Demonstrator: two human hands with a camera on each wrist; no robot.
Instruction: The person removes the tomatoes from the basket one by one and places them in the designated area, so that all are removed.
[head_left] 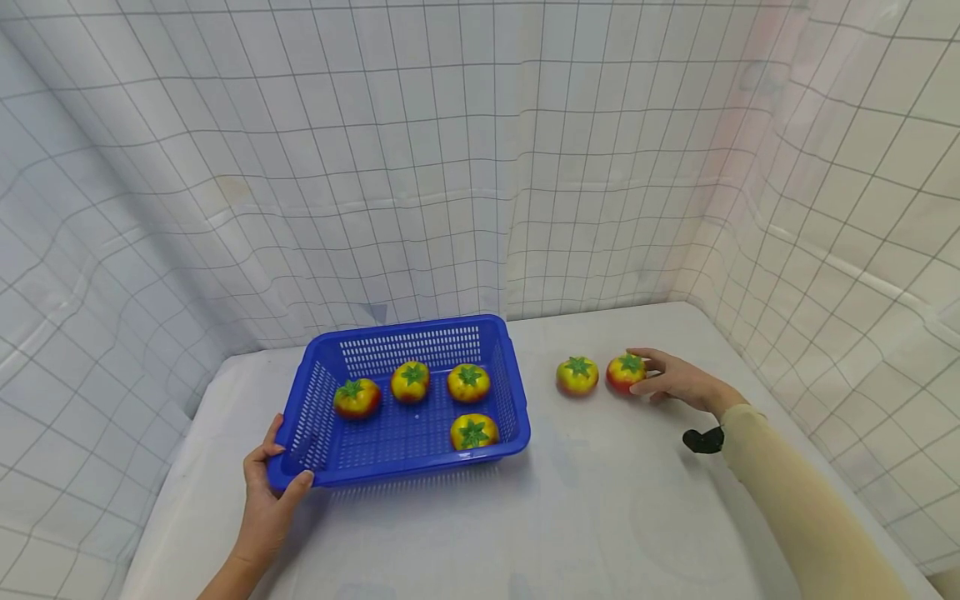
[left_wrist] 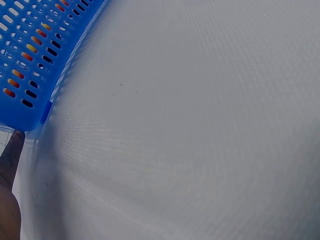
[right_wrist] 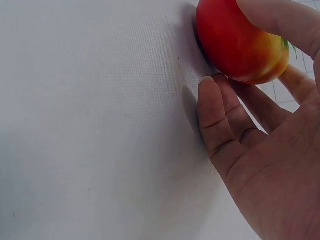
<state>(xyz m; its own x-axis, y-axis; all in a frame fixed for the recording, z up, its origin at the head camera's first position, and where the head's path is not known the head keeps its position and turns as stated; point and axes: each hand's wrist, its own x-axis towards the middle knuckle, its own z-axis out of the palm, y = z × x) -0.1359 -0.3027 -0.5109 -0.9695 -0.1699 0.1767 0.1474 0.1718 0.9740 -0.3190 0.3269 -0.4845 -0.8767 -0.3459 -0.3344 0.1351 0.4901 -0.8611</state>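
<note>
My left hand point(head_left: 264, 492) grips the near left corner of a blue plastic basket point(head_left: 390, 475), thumb on the front rim and fingers at the left side. Inside the basket sit several red-and-yellow tomatoes with green star-shaped tops, one of them a tomato point(head_left: 357, 399) toward the left. On the right of the table, my right hand point(head_left: 684, 382) has thumb and fingers around another tomato point(head_left: 624, 375), which is close over the white cloth. In the right wrist view the thumb lies across this tomato's red side point(right_wrist: 230, 40). A second loose tomato point(head_left: 577, 377) rests just left of it.
A white cloth point(head_left: 570, 517) covers the table. White curtains with a dark grid point(head_left: 450, 167) enclose its back and both sides. A black object point(head_left: 703, 440) shows beside the right wrist, next to the cream sleeve point(head_left: 802, 500).
</note>
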